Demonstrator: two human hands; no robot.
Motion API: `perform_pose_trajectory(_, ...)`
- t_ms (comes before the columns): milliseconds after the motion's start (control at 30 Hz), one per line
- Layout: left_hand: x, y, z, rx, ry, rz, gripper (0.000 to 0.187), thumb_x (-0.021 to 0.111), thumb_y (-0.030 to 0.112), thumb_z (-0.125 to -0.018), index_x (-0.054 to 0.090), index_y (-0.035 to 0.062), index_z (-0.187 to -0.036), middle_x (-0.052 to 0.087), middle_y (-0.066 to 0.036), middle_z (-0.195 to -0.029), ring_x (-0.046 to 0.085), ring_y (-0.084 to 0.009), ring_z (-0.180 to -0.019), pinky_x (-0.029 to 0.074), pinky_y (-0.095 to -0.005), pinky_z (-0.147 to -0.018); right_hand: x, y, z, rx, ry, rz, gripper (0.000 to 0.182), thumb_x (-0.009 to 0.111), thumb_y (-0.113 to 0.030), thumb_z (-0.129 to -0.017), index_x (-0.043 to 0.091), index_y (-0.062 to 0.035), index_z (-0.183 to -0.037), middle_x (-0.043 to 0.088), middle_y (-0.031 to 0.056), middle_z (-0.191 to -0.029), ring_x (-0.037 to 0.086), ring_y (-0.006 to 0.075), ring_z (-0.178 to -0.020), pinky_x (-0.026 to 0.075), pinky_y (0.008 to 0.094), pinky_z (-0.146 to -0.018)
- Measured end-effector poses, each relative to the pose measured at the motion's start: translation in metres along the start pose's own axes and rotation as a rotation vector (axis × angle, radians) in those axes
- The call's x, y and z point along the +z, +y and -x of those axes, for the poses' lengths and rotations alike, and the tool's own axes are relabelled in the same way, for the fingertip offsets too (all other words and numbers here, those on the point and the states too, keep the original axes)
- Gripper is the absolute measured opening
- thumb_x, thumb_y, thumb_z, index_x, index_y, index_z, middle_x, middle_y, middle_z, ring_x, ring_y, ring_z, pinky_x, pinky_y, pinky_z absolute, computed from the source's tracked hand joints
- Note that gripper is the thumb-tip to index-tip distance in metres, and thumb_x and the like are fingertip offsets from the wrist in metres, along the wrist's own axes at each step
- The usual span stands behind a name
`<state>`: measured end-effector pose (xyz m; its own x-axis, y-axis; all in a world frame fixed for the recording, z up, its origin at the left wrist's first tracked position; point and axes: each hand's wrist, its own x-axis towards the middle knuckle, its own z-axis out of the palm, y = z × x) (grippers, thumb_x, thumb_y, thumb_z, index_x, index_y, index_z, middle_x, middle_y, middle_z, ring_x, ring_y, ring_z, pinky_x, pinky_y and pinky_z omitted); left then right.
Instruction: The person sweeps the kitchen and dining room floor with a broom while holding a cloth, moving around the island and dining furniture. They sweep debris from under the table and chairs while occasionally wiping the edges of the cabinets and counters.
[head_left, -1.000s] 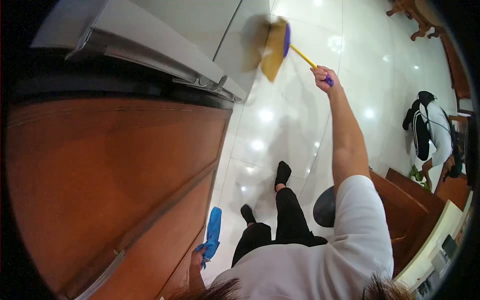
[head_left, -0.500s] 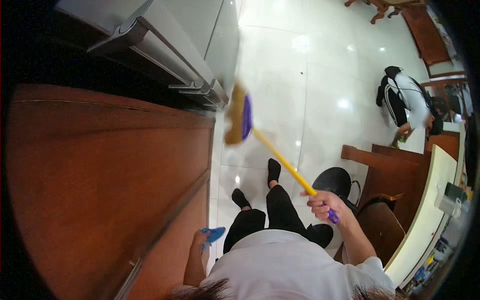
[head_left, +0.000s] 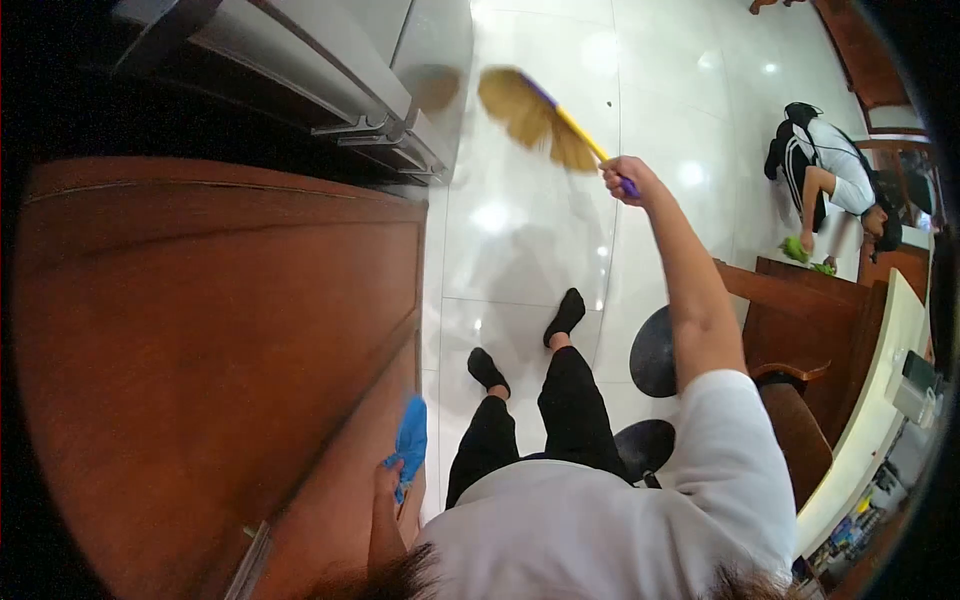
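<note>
Stretched out ahead of me, my right hand (head_left: 628, 178) is closed round the purple end of a yellow-handled broom (head_left: 537, 115). The broom's fan of tan bristles is spread over the white tiles, somewhat blurred. Low at the left, my left hand (head_left: 389, 478) grips a blue cloth (head_left: 409, 440), which sticks up past the fingers beside the brown wooden panel. Both my feet, in black socks, stand on the tiles below.
A grey appliance with handles (head_left: 390, 130) stands at upper left, above the brown wooden panel (head_left: 220, 350). At right, a person (head_left: 825, 165) bends down with green cloths (head_left: 795, 248) near a wooden bench. Black round seats (head_left: 655, 352) and a pale-topped counter (head_left: 860, 420) line my right side.
My right arm has reached forward, carrying the broom farther ahead and turning its bristles broadside. The blue cloth in my left hand now points upward. The other person's arms have shifted.
</note>
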<state>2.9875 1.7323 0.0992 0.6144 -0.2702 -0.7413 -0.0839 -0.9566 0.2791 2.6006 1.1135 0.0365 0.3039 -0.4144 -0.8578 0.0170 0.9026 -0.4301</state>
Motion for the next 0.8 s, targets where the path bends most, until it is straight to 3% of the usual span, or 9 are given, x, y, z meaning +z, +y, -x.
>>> perform_pose_trajectory(133, 0.015, -0.024, 0.022, -0.047, -0.154, -0.196, 0.024, 0.062, 0.019, -0.072, 0.06, -0.0027, -0.082, 0.06, -0.008, -0.071, 0.055, -0.0171, -0.062, 0.044, -0.0309, -0.06, 0.011, 0.029, -0.009, -0.276, 0.26, 0.401, 0.012, 0.053, -0.011, -0.075, 0.043, -0.0085, -0.069, 0.042, -0.0013, -0.049, 0.037, 0.0079, -0.034, 0.03, 0.0237, -0.03)
perform_pose_trajectory(200, 0.031, -0.062, 0.0, -0.234, -0.372, -0.153, 0.025, 0.064, 0.02, -0.07, 0.06, -0.0029, -0.08, 0.061, -0.009, -0.071, 0.056, -0.0177, -0.063, 0.045, -0.0316, -0.059, -0.012, 0.068, 0.025, -0.364, 0.138, 0.442, 0.007, 0.05, -0.014, -0.077, 0.045, -0.009, -0.076, 0.04, -0.001, -0.049, 0.037, 0.009, -0.034, 0.03, 0.0235, -0.03)
perform_pose_trajectory(333, 0.066, -0.038, -0.035, 0.354, -0.445, -0.5, 0.025, 0.065, 0.023, -0.07, 0.06, -0.0019, -0.074, 0.058, -0.008, -0.064, 0.053, -0.0163, -0.056, 0.044, -0.0317, -0.052, 0.006, 0.088, 0.236, 0.016, -0.044, -0.005, 0.035, 0.043, -0.008, -0.079, 0.04, -0.0153, -0.113, 0.036, -0.004, -0.051, 0.034, 0.0069, -0.036, 0.026, 0.0214, -0.029)
perform_pose_trajectory(500, 0.103, 0.059, -0.08, 0.067, -0.375, -0.205, 0.028, 0.066, 0.024, -0.068, 0.058, -0.0011, -0.076, 0.054, -0.007, -0.059, 0.049, -0.0169, -0.051, 0.042, -0.0316, -0.048, -0.048, 0.103, 0.329, 0.345, -0.232, -0.432, 0.028, 0.049, -0.01, -0.078, 0.041, -0.0063, -0.104, 0.034, -0.0038, -0.052, 0.031, 0.005, -0.034, 0.027, 0.0191, -0.029)
perform_pose_trajectory(600, 0.123, 0.122, -0.083, 0.239, -0.339, 0.103, 0.029, 0.068, 0.025, -0.067, 0.057, -0.001, -0.075, 0.053, -0.006, -0.058, 0.048, -0.0153, -0.05, 0.039, -0.0311, -0.046, -0.117, 0.085, 0.265, 0.567, -0.196, -0.434, 0.01, 0.046, -0.013, -0.081, 0.046, -0.004, -0.076, 0.032, -0.0045, -0.045, 0.031, 0.0055, -0.032, 0.028, 0.0193, -0.028)
perform_pose_trajectory(667, 0.138, 0.125, -0.091, 0.518, -0.104, 0.132, 0.032, 0.067, 0.028, -0.068, 0.057, -0.001, -0.074, 0.052, -0.006, -0.056, 0.046, -0.0145, -0.048, 0.038, -0.0327, -0.046, -0.161, 0.064, 0.187, 0.371, -0.065, -0.202, 0.008, 0.049, -0.011, -0.076, 0.051, -0.0043, -0.073, 0.036, -0.0016, -0.047, 0.036, 0.0084, -0.036, 0.028, 0.021, -0.031)
perform_pose_trajectory(733, 0.116, 0.17, -0.054, 0.154, -0.139, -0.142, 0.033, 0.067, 0.029, -0.067, 0.059, -0.0005, -0.08, 0.056, -0.009, -0.069, 0.051, -0.0167, -0.062, 0.042, -0.0319, -0.059, -0.179, 0.029, 0.126, -0.167, -0.074, 0.269, 0.015, 0.049, -0.012, -0.071, 0.051, -0.0041, -0.058, 0.044, 0.0028, -0.046, 0.041, 0.0123, -0.036, 0.031, 0.0254, -0.031)
perform_pose_trajectory(767, 0.098, 0.213, -0.018, -0.017, -0.187, -0.29, 0.034, 0.068, 0.029, -0.067, 0.06, -0.0003, -0.083, 0.057, -0.011, -0.075, 0.053, -0.0178, -0.068, 0.044, -0.0316, -0.065, -0.151, -0.019, 0.113, 0.048, 0.298, 0.847, 0.013, 0.049, -0.01, -0.066, 0.051, -0.0037, -0.055, 0.048, 0.0059, -0.047, 0.046, 0.0159, -0.037, 0.032, 0.0283, -0.031)
perform_pose_trajectory(800, 0.097, 0.221, -0.008, -0.028, -0.193, -0.342, 0.033, 0.067, 0.03, -0.067, 0.061, 0.0, -0.08, 0.058, -0.011, -0.072, 0.054, -0.0181, -0.066, 0.044, -0.032, -0.064, -0.193, 0.0, 0.046, -0.197, 0.242, 0.457, 0.011, 0.052, -0.008, -0.065, 0.051, -0.0019, -0.055, 0.048, 0.0071, -0.046, 0.047, 0.0163, -0.037, 0.032, 0.0284, -0.031)
